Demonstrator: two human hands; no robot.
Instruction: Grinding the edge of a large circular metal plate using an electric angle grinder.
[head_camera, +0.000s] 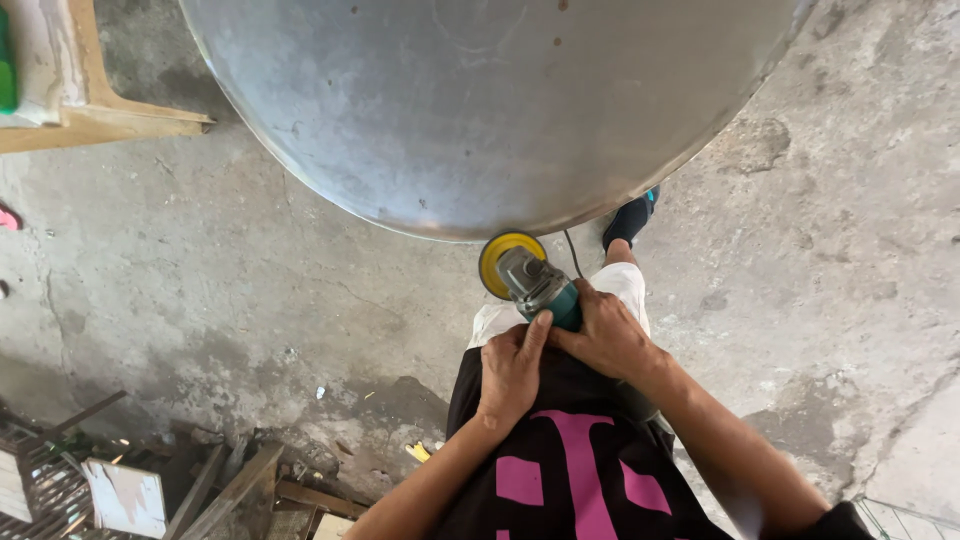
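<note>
A large round metal sheet (480, 100) fills the top of the head view, dull grey with small marks. Just below its near edge I hold a teal angle grinder (540, 285) with a yellow disc (497, 258) at its front. My right hand (608, 335) wraps the grinder's body from the right. My left hand (510, 370) grips it from the left, thumb lying along the casing. The disc sits close under the sheet's rim; whether it touches is unclear. A black cord (572, 252) runs from the tool.
Rough concrete floor (250, 270) all around. A wooden frame (100, 115) stands at the top left. Scrap wood, metal bars and a white board (125, 495) lie at the bottom left. My foot in a dark shoe (630, 218) rests under the sheet's edge.
</note>
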